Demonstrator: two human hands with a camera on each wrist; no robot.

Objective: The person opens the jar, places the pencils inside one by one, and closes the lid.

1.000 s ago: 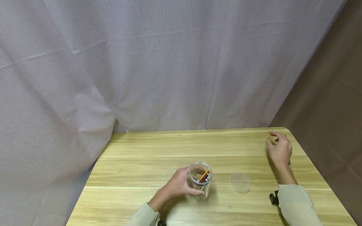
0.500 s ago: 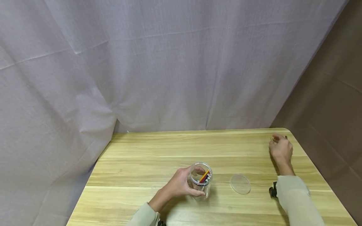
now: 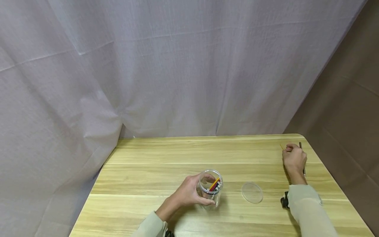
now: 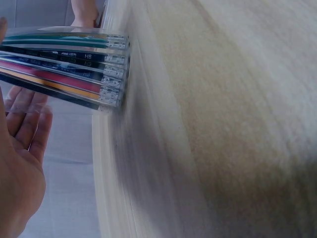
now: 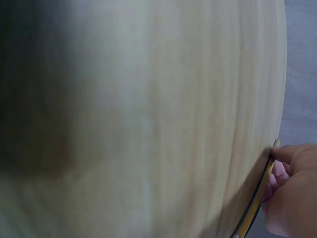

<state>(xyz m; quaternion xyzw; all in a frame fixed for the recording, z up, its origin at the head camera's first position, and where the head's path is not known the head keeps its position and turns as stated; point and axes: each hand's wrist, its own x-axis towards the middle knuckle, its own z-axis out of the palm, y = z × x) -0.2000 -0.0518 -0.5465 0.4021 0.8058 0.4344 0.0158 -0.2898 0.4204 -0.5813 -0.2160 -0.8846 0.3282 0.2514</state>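
Note:
My left hand [image 3: 188,192] grips a clear plastic jar [image 3: 217,200] upright near the middle of the table. Inside stand several pencils [image 4: 74,59] in green, black, red and orange, their metal ferrules toward the jar's bottom in the left wrist view. At the far right corner, my right hand [image 3: 294,161] pinches a yellow pencil with black stripes [image 5: 256,196] close over the wood. Its tip pokes out past the fingers in the head view. Just right of that hand lies a dark pencil [image 3: 300,145], partly hidden by it.
A clear round lid [image 3: 251,193] lies flat to the right of the jar. The wood-grain table [image 3: 154,154] meets a grey curtain [image 3: 177,82] at its back edge and a brown curtain [image 3: 343,108] along the right.
My right hand has moved slightly back toward me and closed its fingertips on the yellow pencil, uncovering more of the dark pencil beside it. The left hand and jar stay put.

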